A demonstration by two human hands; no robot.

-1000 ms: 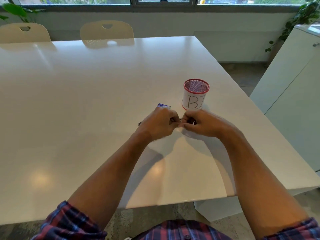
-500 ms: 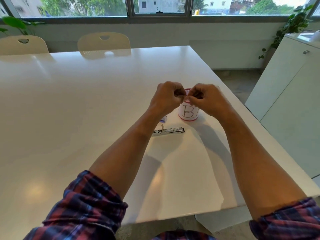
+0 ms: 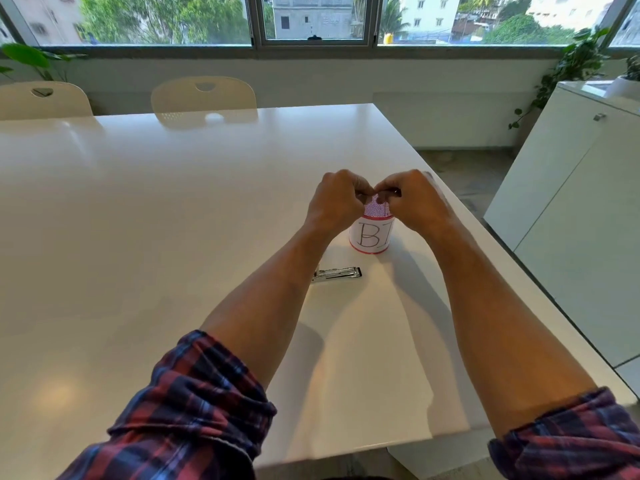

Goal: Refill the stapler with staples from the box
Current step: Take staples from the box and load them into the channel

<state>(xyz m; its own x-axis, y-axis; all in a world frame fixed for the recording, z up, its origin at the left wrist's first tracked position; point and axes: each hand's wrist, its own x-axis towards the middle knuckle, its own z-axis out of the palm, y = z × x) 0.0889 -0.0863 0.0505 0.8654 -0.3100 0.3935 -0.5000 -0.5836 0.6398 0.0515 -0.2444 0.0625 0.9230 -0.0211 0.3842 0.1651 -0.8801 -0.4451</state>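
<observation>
Above the table [image 3: 138, 220], in the head view, the left hand [image 3: 334, 202] and the right hand [image 3: 414, 199] are raised and meet fingertip to fingertip. Both hands are curled narrow, with thumbs and forefingers pinched together where they meet. Whatever they pinch is too small and too hidden to identify; whether it is staples cannot be told.

Directly below and behind the hands stands a cup [image 3: 372, 233]. It is upright, white-walled with a red rim and red base, and carries the handwritten letters "BI" on its near side. Its inside shows a pink mesh pattern. The hands overlap the cup's mouth in the view; contact with the rim cannot be told.

The stapler [image 3: 337, 273] lies on the table, nearer the camera than the cup and slightly to its left. It is metallic with a dark right end. Its left end is hidden by the left forearm. Neither hand touches it. The staple box is not visible.

Both forearms are bare, with plaid sleeves [image 3: 194, 403] rolled up near the elbows.

At the far edge of the table stand two cream chairs [image 3: 204, 95]. A white cabinet [image 3: 571, 209] stands to the right, and plants [image 3: 575, 64] sit by the window.
</observation>
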